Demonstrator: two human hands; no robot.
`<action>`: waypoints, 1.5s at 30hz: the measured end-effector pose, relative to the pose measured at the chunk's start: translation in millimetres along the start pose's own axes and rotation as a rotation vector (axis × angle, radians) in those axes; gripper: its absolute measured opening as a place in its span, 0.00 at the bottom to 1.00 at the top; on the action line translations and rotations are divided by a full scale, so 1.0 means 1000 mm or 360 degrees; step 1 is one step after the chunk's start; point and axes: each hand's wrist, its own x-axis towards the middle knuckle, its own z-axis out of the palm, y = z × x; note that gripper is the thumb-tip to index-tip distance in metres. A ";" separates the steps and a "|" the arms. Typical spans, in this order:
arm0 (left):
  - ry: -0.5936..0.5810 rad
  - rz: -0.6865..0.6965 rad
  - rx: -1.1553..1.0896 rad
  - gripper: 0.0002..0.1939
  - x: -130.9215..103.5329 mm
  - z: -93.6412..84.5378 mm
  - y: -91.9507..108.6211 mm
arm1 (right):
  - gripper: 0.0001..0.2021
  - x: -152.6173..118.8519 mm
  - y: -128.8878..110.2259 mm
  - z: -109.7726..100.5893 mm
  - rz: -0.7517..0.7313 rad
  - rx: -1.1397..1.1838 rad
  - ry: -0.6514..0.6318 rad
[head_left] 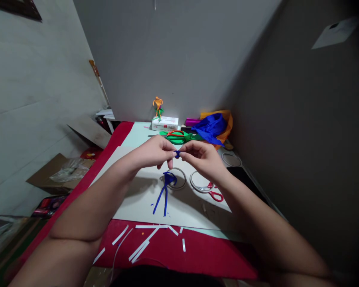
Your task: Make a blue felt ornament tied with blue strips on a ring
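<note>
Between the fingertips of my left hand (161,151) and my right hand (201,156) is a small piece of dark blue material (177,154), pinched from both sides above the white board (131,207). Below the hands, a blue stick-like figure (166,193) with two long legs lies on the board. Its upper part touches a grey wire ring (185,181). A second coil of grey wire (192,183) lies to the right, partly over red-handled scissors (217,196). My right forearm hides part of the board.
An orange figure (158,103) stands on a white box (169,123) at the back. Nearby lie scissors with orange and green handles (176,135) and bunched blue cloth-like material (212,126). White strips (140,249) are scattered on the red cover (203,255). A cardboard box (44,171) sits left.
</note>
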 end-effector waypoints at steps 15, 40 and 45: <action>-0.0054 0.0036 -0.0222 0.10 0.000 -0.006 0.001 | 0.07 -0.005 0.000 -0.001 -0.0673 -0.0509 0.0312; -0.0497 -0.0063 -0.0527 0.11 0.019 -0.012 -0.031 | 0.04 -0.003 0.006 -0.001 -0.0118 0.0024 -0.0157; -0.0489 -0.0066 -0.0552 0.10 0.020 -0.011 -0.033 | 0.06 -0.004 0.005 0.000 -0.0096 0.0101 -0.0120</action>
